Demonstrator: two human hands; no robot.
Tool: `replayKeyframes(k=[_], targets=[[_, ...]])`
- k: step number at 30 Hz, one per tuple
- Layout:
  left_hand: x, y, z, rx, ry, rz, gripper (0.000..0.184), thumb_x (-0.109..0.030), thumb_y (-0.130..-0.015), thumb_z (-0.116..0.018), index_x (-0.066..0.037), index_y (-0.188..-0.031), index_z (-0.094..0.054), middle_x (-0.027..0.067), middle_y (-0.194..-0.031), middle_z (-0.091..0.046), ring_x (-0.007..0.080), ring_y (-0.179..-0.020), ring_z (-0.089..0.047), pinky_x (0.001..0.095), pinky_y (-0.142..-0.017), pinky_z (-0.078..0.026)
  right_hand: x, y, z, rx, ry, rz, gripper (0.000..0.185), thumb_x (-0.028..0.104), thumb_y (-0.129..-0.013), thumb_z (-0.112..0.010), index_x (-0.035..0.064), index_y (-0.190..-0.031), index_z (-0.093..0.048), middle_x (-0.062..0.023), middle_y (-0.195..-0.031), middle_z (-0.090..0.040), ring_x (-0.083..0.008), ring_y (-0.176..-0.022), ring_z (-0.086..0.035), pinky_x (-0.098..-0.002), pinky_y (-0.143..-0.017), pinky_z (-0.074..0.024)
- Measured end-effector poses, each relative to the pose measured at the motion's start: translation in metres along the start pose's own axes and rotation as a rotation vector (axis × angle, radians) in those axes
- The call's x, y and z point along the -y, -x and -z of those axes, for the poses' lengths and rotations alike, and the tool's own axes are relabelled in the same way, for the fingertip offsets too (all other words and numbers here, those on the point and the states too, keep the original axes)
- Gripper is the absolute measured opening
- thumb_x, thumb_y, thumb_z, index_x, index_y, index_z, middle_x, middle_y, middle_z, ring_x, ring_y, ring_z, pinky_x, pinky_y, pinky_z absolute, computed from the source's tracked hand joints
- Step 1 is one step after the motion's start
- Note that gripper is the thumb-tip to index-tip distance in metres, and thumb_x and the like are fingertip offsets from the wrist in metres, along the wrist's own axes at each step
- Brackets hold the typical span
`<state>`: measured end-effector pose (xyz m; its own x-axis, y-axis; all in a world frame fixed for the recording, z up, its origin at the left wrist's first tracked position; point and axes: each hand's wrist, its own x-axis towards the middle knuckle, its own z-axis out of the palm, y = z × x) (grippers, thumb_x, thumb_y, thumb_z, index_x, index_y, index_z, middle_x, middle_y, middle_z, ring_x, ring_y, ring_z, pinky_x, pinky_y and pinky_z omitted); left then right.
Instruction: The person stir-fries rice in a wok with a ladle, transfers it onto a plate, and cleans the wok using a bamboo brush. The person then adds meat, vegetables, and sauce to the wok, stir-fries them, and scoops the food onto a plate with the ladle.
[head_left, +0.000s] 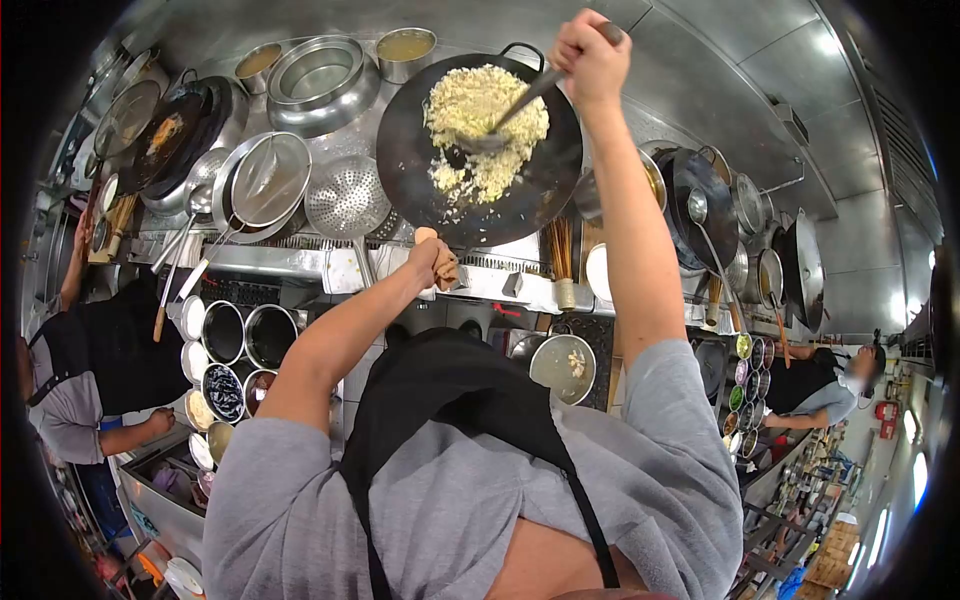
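Person wears a grey tee (450,510) with loose short sleeves (675,400), black apron (440,390), thin black straps (592,525); left hand (428,258), right hand (590,60) bare.

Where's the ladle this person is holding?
In the head view, upper middle, the ladle slants from the right hand down into food in the black wok.

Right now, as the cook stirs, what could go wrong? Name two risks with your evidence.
The left hand holds a cloth at the near edge of the wok; a slip might burn it.

The ladle in the right hand could push food over the rim; some lies scattered beyond the main heap.
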<state>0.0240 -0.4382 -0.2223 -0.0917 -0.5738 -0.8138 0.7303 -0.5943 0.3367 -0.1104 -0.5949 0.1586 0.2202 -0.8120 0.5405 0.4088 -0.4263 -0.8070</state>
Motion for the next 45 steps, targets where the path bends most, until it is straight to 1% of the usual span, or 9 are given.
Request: replayKeyframes(k=[5, 10, 16, 19, 25, 28, 36, 41, 45], targets=[[-0.025, -0.041, -0.017, 0.905, 0.164, 0.057, 0.030, -0.006, -0.085, -0.044, -0.011, -0.056, -0.038, 0.0075, -0.051, -0.039, 0.0212, -0.038, -0.033, 0.0372, -0.038, -0.026, 0.037, 0.014, 0.003, -0.178, 0.079, 0.003, 0.024, 0.003, -0.081, -0.050, 0.0080, -0.059, -0.041, -0.0027, -0.049, -0.033, -0.0133, -0.041, -0.028, -0.0322, -0.040, -0.0273], [-0.045, -0.060, -0.088, -0.021, 0.148, -0.155, 0.013, -0.011, -0.087, -0.053, -0.007, -0.076, -0.049, 0.0090, -0.062, -0.050, 0.0249, -0.044, -0.048, 0.0391, -0.038, -0.041, 0.171, 0.001, -0.011, -0.054, 0.157, 0.230, 0.026, 0.014, -0.077, -0.052, 0.0118, -0.058, -0.035, -0.0006, -0.050, -0.027, -0.0147, -0.045, -0.024, -0.0348, -0.051, -0.0288], [-0.059, -0.052, -0.036, 0.546, -0.108, 0.008, 0.019, -0.024, -0.092, -0.054, -0.005, -0.093, -0.053, 0.0117, -0.076, -0.059, 0.0250, -0.056, -0.059, 0.0389, -0.047, -0.052, 0.029, 0.072, 0.012, -0.275, 0.205, 0.492, 0.021, 0.004, -0.082, -0.050, 0.0095, -0.062, -0.045, -0.0010, -0.051, -0.041, -0.0143, -0.043, -0.038, -0.0304, -0.049, -0.0349], [-0.056, 0.053, -0.029, 0.414, -0.070, -0.081, 0.036, -0.033, -0.095, -0.052, -0.001, -0.112, -0.054, 0.0160, -0.093, -0.064, 0.0292, -0.073, -0.066, 0.0381, -0.060, -0.057, -0.093, 0.085, 0.051, -0.149, 0.093, 0.268, 0.015, -0.005, -0.081, -0.049, 0.0041, -0.070, -0.050, -0.0033, -0.056, -0.047, -0.0121, -0.044, -0.040, -0.0298, -0.042, -0.0339], [-0.028, 0.106, 0.035, 0.636, -0.057, -0.104, 0.050, -0.020, -0.095, -0.056, 0.001, -0.138, -0.042, 0.0231, -0.126, -0.061, 0.0329, -0.107, -0.066, 0.0408, -0.090, -0.057, 0.000, 0.053, 0.025, -0.073, -0.165, 0.414, 0.012, -0.006, -0.079, -0.049, 0.0015, -0.070, -0.049, -0.0067, -0.060, -0.053, -0.0117, -0.044, -0.042, -0.0271, -0.045, -0.0376], [-0.013, 0.103, 0.046, 0.654, -0.005, -0.120, 0.056, -0.015, -0.093, -0.059, 0.000, -0.143, -0.038, 0.0230, -0.130, -0.060, 0.0321, -0.110, -0.065, 0.0399, -0.094, -0.056, -0.102, 0.072, 0.024, -0.063, 0.251, 0.463, 0.008, -0.004, -0.076, -0.056, 0.0008, -0.070, -0.058, -0.0043, -0.066, -0.058, -0.0123, -0.062, -0.056, -0.0262, -0.055, -0.0442], [-0.006, 0.123, 0.092, 0.319, -0.007, -0.188, 0.045, -0.020, -0.093, -0.064, -0.004, -0.132, -0.047, 0.0151, -0.104, -0.067, 0.0226, -0.081, -0.067, 0.0363, -0.073, -0.058, 0.031, 0.049, 0.094, 0.020, -0.021, 0.083, 0.016, -0.003, -0.076, -0.053, 0.0068, -0.066, -0.047, -0.0011, -0.058, -0.045, -0.0099, -0.047, -0.038, -0.0269, -0.044, -0.0305], [-0.032, 0.079, 0.043, 0.156, -0.090, -0.068, 0.048, -0.042, -0.095, -0.065, -0.005, -0.124, -0.051, 0.0114, -0.096, -0.065, 0.0216, -0.082, -0.066, 0.0361, -0.069, -0.057, -0.066, 0.066, 0.101, -0.893, -0.058, 0.165, 0.017, -0.005, -0.081, -0.054, 0.0073, -0.070, -0.047, -0.0020, -0.056, -0.046, -0.0112, -0.044, -0.040, -0.0307, -0.042, -0.0395], [-0.061, 0.026, -0.032, 0.208, -0.122, -0.182, 0.054, -0.055, -0.099, -0.054, -0.004, -0.117, -0.053, 0.0111, -0.092, -0.062, 0.0236, -0.081, -0.065, 0.0389, -0.069, -0.057, -0.047, 0.126, -0.025, -0.396, -0.009, 0.344, 0.016, -0.005, -0.086, -0.058, 0.0024, -0.073, -0.052, -0.0049, -0.072, -0.057, -0.0084, -0.056, -0.048, -0.0263, -0.052, -0.0408]])
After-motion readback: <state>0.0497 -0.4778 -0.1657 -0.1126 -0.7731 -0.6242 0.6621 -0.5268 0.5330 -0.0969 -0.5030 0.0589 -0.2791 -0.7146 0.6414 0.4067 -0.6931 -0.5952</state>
